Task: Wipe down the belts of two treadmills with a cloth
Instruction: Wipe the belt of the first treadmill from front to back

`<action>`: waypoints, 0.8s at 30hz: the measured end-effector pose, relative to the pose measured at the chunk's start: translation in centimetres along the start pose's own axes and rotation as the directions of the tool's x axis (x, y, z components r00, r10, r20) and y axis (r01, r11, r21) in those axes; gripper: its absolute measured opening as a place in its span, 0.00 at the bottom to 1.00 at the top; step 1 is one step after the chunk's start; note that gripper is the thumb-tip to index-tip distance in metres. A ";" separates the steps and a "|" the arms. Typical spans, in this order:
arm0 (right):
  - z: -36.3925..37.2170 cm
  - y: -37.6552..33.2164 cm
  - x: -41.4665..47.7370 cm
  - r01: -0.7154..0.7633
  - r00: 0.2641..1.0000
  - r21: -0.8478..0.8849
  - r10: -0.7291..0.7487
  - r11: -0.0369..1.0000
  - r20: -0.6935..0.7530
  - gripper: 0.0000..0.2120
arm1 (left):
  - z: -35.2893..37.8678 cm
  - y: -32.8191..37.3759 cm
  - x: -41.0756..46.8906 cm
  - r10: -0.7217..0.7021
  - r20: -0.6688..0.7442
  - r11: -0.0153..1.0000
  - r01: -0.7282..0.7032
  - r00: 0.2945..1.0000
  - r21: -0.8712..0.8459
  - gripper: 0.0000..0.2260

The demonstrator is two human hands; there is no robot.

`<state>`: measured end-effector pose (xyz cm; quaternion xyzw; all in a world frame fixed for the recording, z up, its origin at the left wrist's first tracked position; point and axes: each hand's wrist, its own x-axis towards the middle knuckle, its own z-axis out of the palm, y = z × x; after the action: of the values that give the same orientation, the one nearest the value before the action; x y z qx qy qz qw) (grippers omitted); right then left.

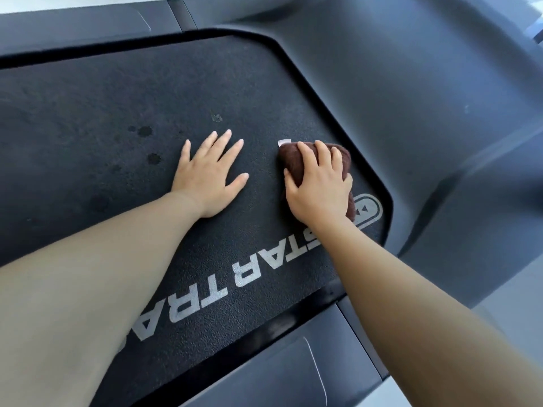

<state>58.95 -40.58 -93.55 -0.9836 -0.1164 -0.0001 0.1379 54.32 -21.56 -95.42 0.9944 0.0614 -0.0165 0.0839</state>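
Our right hand [318, 186] curls its fingers [305, 154] over the bunched brown terry cloth [343, 160], pressing it onto the black textured treadmill belt [117, 92] near its right edge. Left hand [210, 174] lies flat, fingers spread. The cloth looks soft and light; gripping it from above suits it.

Bright, soft daylight, shadows faint. A pale sheen runs across the cover [411, 83] at right. Belt [132, 92] grain sharp mid-frame; wide-angle bend curves the edges, and the corners go soft.
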 end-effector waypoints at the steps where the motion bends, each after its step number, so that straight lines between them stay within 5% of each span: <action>1: 0.1 -0.1 0.4 0.002 1.000 -0.003 -0.002 1.000 -0.005 0.26 | 0.2 0.0 0.0 0.001 -0.018 1.000 -0.001 1.000 0.002 0.29; 24: -0.4 -2.0 1.6 0.043 0.999 0.001 -0.043 0.999 0.006 0.27 | -0.2 -0.2 -0.4 0.009 -0.023 0.998 -0.011 1.000 -0.061 0.28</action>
<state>60.07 -38.46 -92.53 -0.9807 -0.1382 0.0000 0.1382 53.85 -21.37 -95.25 0.9918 0.0578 -0.0032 0.1137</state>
